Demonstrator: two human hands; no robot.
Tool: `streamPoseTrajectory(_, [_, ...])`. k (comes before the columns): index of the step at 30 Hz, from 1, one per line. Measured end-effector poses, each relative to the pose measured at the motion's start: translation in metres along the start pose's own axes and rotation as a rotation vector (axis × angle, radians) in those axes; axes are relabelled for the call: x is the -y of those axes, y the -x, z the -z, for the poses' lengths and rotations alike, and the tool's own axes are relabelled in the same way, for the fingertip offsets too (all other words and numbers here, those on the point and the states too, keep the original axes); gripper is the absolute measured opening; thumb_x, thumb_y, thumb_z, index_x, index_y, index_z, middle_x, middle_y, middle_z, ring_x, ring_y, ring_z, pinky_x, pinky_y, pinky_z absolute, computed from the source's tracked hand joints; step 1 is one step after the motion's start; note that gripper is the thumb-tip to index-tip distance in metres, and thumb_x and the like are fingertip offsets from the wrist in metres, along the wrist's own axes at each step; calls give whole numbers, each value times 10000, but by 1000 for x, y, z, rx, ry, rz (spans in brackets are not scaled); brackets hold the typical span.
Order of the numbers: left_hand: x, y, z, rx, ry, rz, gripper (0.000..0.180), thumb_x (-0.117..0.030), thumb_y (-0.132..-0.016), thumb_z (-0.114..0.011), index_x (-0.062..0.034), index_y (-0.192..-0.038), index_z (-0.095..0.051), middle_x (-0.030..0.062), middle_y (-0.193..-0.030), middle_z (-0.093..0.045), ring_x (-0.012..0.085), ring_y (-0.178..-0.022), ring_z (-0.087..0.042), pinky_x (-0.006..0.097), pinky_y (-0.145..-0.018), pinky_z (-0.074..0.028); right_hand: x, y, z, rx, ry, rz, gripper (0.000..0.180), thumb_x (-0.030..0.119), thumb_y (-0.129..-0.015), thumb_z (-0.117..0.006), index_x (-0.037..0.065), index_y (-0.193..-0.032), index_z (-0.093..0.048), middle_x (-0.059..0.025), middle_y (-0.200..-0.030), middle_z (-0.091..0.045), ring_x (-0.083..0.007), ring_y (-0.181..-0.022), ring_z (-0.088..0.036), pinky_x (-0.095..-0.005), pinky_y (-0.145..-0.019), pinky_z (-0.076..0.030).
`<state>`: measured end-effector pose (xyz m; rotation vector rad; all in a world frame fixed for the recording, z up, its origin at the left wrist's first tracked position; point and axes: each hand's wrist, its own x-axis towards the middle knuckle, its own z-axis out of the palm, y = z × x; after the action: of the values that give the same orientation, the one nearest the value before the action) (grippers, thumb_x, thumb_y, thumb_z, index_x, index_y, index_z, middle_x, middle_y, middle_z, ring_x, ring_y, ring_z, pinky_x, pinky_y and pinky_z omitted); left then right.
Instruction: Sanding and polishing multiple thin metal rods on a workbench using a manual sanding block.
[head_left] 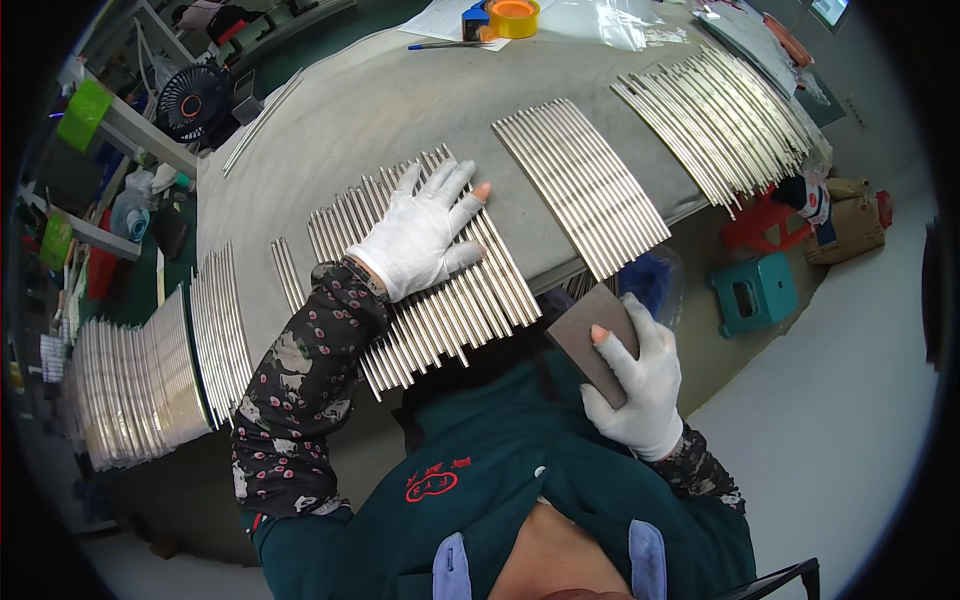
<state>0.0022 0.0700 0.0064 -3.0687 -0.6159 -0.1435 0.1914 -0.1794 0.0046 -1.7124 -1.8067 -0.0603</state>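
My left hand, in a white glove with bare fingertips showing, lies flat with spread fingers on a row of metal rods. The rods lie side by side with uneven ends, and some stick out past the table's near edge. In my right hand, also gloved in white, is a flat brown-grey rectangular pad, gripped between thumb and fingers. It is held off the table's near edge, to the right of those rods. Farther right, a neater row of rods rests on the table.
More rods lie at the far right; others are stacked at the left. Yellow tape and a pen sit at the back. A black fan stands left of the table, and a teal stool on the floor at right.
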Motion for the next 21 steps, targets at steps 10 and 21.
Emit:
streamPoseTrajectory(10, [-11,-32,-7,24,-13,273,691,-492,-902,-481,-48,-1418,-361,244,-1473,-281,379,-1388,-234,535,-1122,-162,5,-10,-4,-25,61,-52,630,177,-552,-740,134,-1162,-591,-267,-1281,-466,-379,-984,-526,-430,-829,-476])
streamPoseTrajectory(21, [-13,-39,-4,42,-34,270,716,-509,-888,-493,-18,-1395,-373,251,-1465,-288,383,-1382,-247,542,-1117,-167,20,-50,-29,0,258,-34,556,208,-620,-725,128,-1155,-593,-262,-1245,-449,-353,-897,-543,-409,-731,-502])
